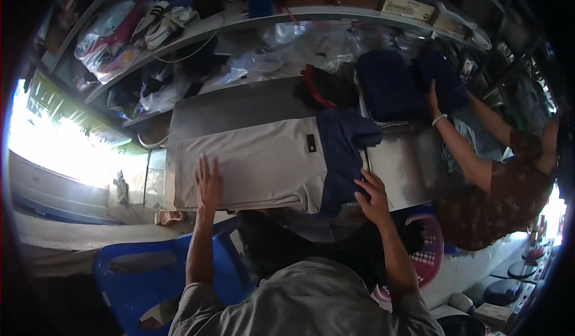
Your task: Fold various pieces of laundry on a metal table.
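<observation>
A light grey shirt [257, 162] with a navy upper part [341, 150] lies spread across the metal table in front of me. It has a small black label on the grey cloth. My left hand [208, 185] rests flat on the shirt's left end, fingers stretched out. Beside the navy cloth, at the table's near edge, my right hand [372, 197] has its fingers apart and grips nothing. Whether its fingertips touch the cloth I cannot tell.
At the right a co-worker's hand [432, 99] touches a dark blue folded bundle [440, 81]; another bundle [389, 84] lies beside it. Behind the shirt is a black and red cloth [323, 87]. A blue chair [138, 288] and a pink basket [431, 252] stand near me.
</observation>
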{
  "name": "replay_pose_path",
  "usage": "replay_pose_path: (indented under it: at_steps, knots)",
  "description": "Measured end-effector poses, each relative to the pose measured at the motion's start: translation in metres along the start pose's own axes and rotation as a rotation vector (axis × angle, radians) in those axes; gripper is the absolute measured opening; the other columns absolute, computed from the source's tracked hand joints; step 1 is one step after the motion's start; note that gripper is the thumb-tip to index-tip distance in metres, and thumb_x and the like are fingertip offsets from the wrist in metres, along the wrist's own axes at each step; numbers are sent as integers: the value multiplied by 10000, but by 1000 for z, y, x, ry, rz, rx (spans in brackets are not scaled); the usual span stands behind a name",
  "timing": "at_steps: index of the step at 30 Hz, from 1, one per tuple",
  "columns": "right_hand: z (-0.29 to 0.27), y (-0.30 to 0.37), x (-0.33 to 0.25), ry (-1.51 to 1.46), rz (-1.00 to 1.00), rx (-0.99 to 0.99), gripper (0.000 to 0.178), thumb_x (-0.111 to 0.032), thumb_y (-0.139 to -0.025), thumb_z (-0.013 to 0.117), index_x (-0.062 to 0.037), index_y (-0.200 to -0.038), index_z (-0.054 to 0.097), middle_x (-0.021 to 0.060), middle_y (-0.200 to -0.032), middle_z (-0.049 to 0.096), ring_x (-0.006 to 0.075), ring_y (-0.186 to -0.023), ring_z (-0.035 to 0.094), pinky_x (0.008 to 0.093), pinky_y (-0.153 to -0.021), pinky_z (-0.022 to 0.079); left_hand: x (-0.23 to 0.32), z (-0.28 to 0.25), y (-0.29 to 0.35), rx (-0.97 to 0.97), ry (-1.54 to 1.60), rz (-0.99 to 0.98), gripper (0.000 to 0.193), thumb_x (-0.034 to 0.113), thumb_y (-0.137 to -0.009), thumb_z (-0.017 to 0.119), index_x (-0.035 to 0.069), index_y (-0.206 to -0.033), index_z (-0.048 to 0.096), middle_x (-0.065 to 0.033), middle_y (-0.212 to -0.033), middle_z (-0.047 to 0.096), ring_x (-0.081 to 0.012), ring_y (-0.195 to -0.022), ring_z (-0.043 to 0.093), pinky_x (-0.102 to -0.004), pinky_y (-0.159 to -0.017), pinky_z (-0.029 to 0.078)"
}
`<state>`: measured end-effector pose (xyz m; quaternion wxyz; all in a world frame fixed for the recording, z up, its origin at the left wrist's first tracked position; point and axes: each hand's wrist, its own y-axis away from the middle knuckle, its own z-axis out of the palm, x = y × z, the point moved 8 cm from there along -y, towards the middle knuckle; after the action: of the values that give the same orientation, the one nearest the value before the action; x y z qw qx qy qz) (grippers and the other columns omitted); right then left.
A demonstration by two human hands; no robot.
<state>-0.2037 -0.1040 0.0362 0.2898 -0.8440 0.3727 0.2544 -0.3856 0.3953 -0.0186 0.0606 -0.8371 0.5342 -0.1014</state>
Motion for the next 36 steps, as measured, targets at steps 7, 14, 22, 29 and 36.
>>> replay_pose_path:
  at_steps: [7,14,22,29,36]
  knots:
    - [41,69,60,-806,926,102,225,-185,-992,686,28,-986,756,51,-939,751,151,-864,680,310,-763,521,255,-12,54,-282,337,703,870,305,-854,779,143,-1615,390,-118,-1701,330,-312,-1585,285,-574,-1242,254]
    - [88,76,54,-973,790,-176,211,-189,-910,690,-44,-1045,763,12,-974,733,156,-929,660,315,-902,495,266,12,69,-98,135,680,781,185,-901,709,167,-1612,384,-77,-1682,384,-285,-1551,367,-552,-1244,263]
    - [96,67,30,-720,754,-861,324,-122,-937,650,-56,-1227,776,79,-1265,728,153,-1203,611,310,-1081,420,254,13,64,-155,223,666,745,186,-904,699,134,-1593,418,-71,-1679,393,-250,-1551,373,-517,-1248,276]
    - [73,-24,35,-1945,785,-233,346,-226,-1051,483,49,-1189,641,258,-1540,523,409,-1403,541,581,-1096,514,122,-2,68,-83,395,455,723,233,-798,841,126,-1466,585,-115,-1615,466,-335,-1508,415,-520,-1220,322]
    - [91,-38,59,-1745,921,-133,369,-207,-1056,442,85,-1254,551,310,-1536,496,459,-1399,532,617,-1135,475,-118,-53,114,-29,279,-110,521,104,-713,890,114,-1208,729,-145,-1392,621,-325,-1286,591,-449,-1051,482]
